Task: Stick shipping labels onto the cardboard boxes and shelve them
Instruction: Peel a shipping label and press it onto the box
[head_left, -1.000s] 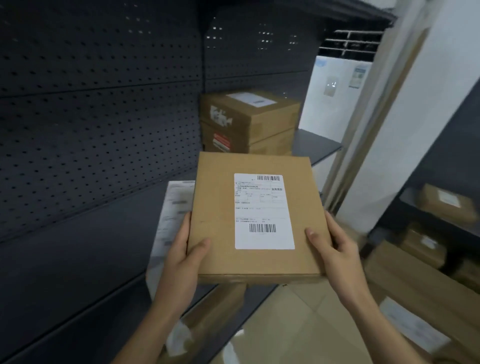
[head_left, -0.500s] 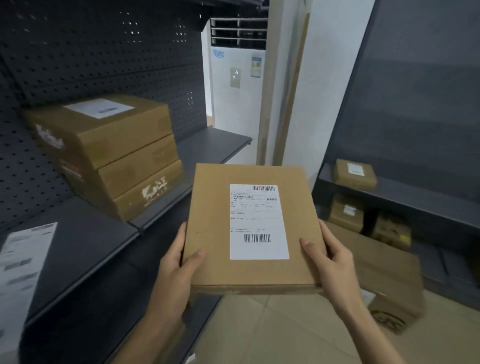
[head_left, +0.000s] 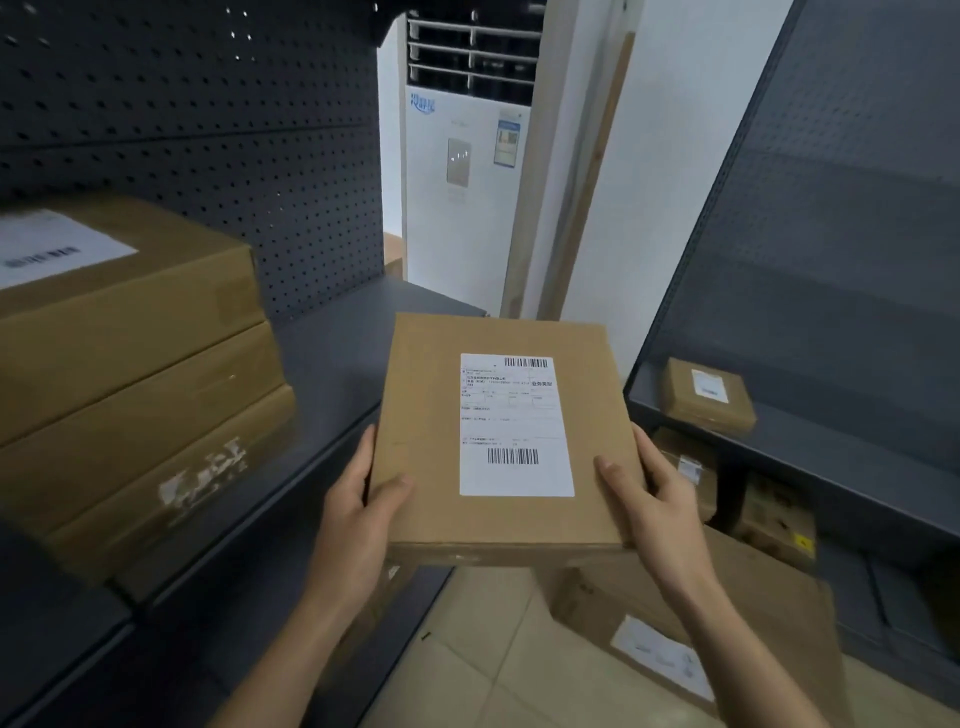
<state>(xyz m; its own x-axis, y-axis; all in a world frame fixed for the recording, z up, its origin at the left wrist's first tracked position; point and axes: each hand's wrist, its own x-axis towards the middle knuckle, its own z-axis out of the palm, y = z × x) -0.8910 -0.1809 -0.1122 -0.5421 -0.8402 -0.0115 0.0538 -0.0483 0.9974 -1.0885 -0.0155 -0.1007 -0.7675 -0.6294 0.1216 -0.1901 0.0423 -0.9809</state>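
I hold a flat cardboard box (head_left: 426, 457) level in front of me, with a white shipping label (head_left: 514, 426) stuck on its top face. My left hand (head_left: 358, 514) grips its near left corner, thumb on top. My right hand (head_left: 649, 499) grips its near right corner the same way. The box hangs over the front edge of the dark left shelf (head_left: 343, 353), just right of a stack of three cardboard boxes (head_left: 135, 395) whose top one carries a label.
A second dark shelf unit (head_left: 810, 457) on the right holds several small labelled boxes. A long cardboard box (head_left: 769, 618) lies on the tiled floor below my right hand. A white standing air conditioner (head_left: 462, 176) and a white pillar fill the gap between the shelves.
My view has swung right along the left shelf. The stacked boxes have slid to the left edge and grown nearer. My grip on the held box is unchanged.
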